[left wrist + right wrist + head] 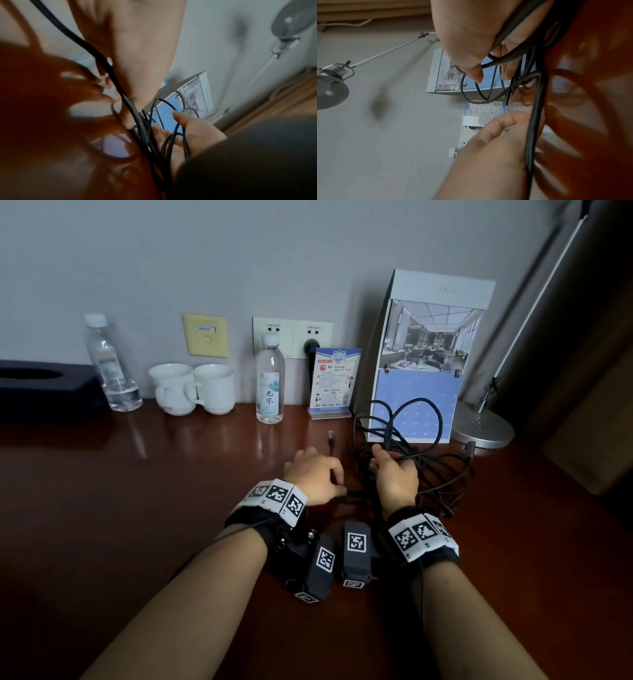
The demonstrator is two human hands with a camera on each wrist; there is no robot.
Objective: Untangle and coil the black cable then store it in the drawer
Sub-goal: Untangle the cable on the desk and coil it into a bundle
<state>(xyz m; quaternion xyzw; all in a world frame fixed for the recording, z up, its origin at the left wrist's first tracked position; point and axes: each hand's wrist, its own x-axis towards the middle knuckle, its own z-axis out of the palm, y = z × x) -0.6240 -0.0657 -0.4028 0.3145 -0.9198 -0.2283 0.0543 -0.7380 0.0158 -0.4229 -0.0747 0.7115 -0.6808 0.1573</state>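
The black cable [388, 433] lies in a loose tangle on the brown desk [137, 491], right of centre. My left hand [313, 474] grips one strand near its plug end [331, 437], which sticks up past the knuckles. In the left wrist view that strand [109, 67] runs along the left hand [137, 54]. My right hand [395, 477] holds several loops; they cross the palm of the right hand [197, 132] between thumb and fingers. The right wrist view shows the right hand [467, 40] with the cable [534, 121] passing by the left hand [491, 155]. No drawer is in view.
Along the wall stand two water bottles [270, 378] [109, 364], two white cups [174, 388], a small sign stand [334, 381] and a tall display card [421, 364] right behind the cable. A lamp base [483, 426] sits far right, a dark tissue box [41, 381] far left.
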